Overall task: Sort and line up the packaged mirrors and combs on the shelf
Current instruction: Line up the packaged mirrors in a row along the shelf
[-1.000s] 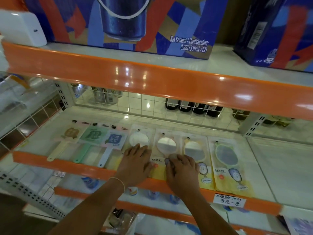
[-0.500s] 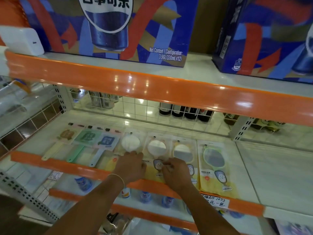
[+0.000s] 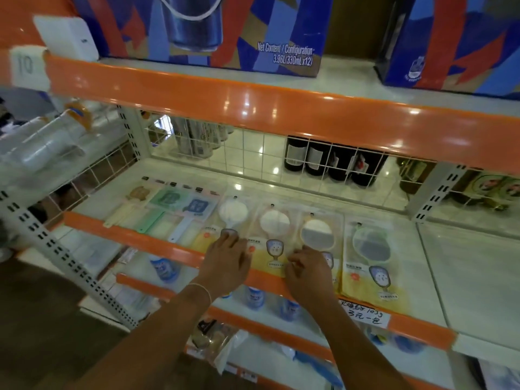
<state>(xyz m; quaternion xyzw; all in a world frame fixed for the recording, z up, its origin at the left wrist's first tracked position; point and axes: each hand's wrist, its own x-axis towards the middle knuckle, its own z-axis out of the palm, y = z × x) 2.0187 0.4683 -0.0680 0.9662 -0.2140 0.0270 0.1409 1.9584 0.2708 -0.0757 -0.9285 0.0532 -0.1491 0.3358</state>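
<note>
Resting flat on the leftmost clear-and-yellow packaged round mirror, the left hand steadies it while the right hand pinches the third mirror pack (apparently squaring it) along the white shelf's front edge.

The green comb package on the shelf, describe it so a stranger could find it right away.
Look at the middle shelf with the orange front edge. At its left end lie three packaged combs; the green comb package is the middle one, between a beige one and a blue one.
</note>
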